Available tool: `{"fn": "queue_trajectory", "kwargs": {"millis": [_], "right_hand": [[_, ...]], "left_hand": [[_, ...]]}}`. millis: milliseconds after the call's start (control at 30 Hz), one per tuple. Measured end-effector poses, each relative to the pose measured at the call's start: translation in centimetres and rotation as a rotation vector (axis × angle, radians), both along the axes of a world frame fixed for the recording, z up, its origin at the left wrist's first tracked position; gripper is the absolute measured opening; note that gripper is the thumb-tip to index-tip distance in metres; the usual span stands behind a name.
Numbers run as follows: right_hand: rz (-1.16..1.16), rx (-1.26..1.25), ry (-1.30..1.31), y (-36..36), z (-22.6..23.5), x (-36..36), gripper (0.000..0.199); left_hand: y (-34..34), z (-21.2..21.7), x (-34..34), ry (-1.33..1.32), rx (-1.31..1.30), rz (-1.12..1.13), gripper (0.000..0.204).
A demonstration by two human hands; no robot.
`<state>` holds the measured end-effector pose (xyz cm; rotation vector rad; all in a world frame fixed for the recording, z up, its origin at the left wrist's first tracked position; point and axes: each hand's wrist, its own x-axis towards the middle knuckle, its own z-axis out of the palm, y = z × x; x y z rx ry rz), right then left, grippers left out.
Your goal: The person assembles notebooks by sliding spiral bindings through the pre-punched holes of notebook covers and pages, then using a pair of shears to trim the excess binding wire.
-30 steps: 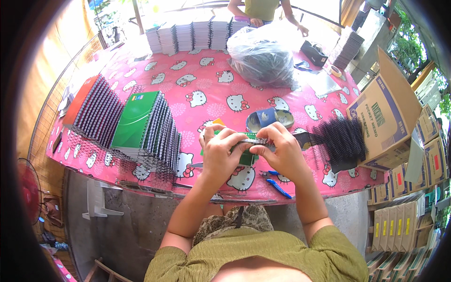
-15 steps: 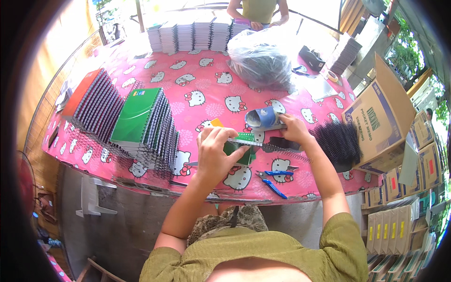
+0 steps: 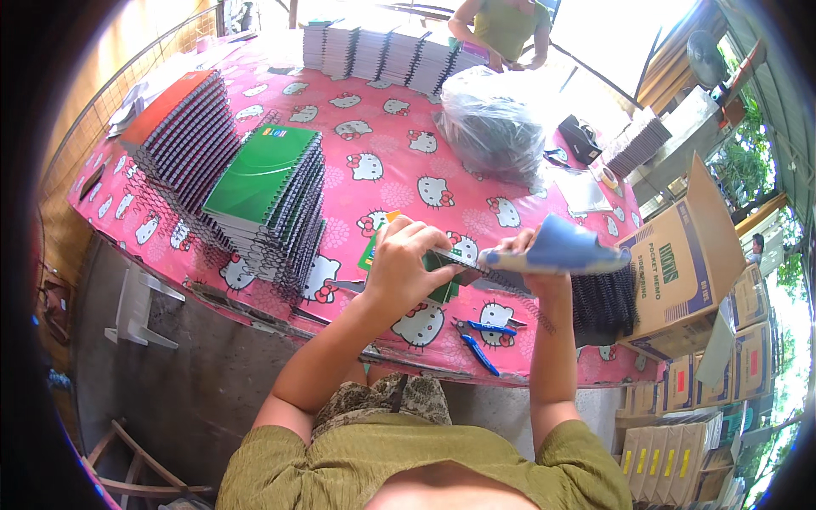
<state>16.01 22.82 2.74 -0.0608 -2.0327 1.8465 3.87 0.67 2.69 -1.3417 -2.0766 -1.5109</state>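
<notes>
Your left hand (image 3: 406,265) grips a green coil-bound notebook (image 3: 445,291), your right (image 3: 520,241) a blue slipper (image 3: 574,246); at one o'clock, a clear plastic bag (image 3: 489,106) holds seemingly dark coils (image 3: 501,143).

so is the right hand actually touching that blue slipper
Touching: the head view shows the fingers of the right hand against the raised blue slipper, which hides part of the hand.

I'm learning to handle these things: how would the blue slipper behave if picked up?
The blue slipper is probably light: the right hand alone grips it. It seems fairly firm, its free end jutting out without drooping. Its long, flattish shape should make it unlikely to roll.
</notes>
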Motion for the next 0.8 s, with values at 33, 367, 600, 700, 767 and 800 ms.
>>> {"fn": "queue_trajectory", "kwargs": {"millis": [33,367,600,700,767,800], "right_hand": [[-0.026,0.186,-0.082,-0.1,0.6,-0.3,0.025],[-0.13,0.502,-0.173,-1.4,1.3,-2.8,0.029],[-0.031,0.347,-0.112,-1.8,1.3,-4.2,0.02],[0.01,0.055,-0.131,-2.7,1.4,-4.3,0.023],[0.001,0.317,-0.216,-2.2,1.0,-5.3,0.026],[-0.08,0.46,-0.149,-1.9,0.4,-6.0,0.03]], "left_hand": [[0.0,0.1,0.0,-0.014,-0.001,0.01,0.03],[-0.8,0.7,-0.5,-0.082,-0.004,-0.031,0.05],[-1.7,-1.2,-1.3,-0.335,0.166,0.023,0.056],[-1.6,-2.6,-1.4,-0.589,0.343,-0.052,0.047],[-1.8,-2.3,-1.6,-0.623,0.39,-0.106,0.044],[-2.0,-2.1,-1.5,-0.643,0.406,-0.136,0.042]]}}
